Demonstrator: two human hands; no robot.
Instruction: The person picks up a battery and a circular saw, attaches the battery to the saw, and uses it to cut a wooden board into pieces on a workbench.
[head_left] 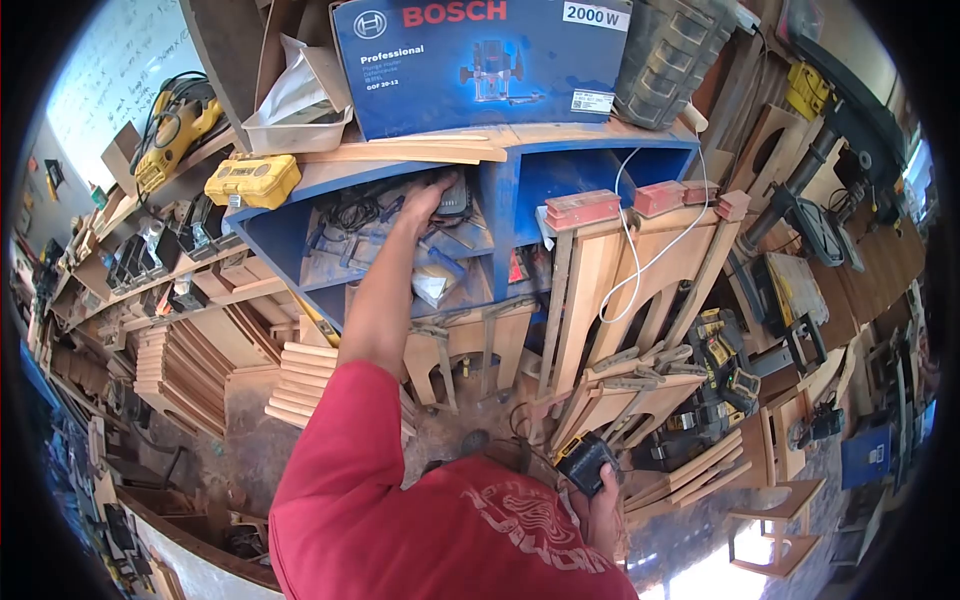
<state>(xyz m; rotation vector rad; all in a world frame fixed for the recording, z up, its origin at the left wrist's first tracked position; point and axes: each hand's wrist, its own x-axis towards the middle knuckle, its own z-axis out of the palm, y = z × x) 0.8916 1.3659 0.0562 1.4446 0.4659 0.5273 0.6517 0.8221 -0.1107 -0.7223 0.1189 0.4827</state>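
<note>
Battery pack [585, 463]: in the head view, a black block with yellow trim, low in front of the red shirt; kept close to the body, seemingly to leave the other arm free to reach.
Right hand [603, 495]: fingers closed around the pack's near side, thumb on top, probably to steady its weight.
Left hand [428, 198]: stretched into the upper left bay, against a dark box; its fingertips are hidden, so I cannot tell whether they grip.
Dark box [456, 198]: inside the blue shelf [501, 225], beside a coiled cable [355, 212], perhaps stored together for easy reach.
Large blue box [400, 95]: on the shelf's top, likely because it is too bulky for the bays.
Wood strips [420, 153]: flat along the top's front edge, presumably so they lie supported.
</note>
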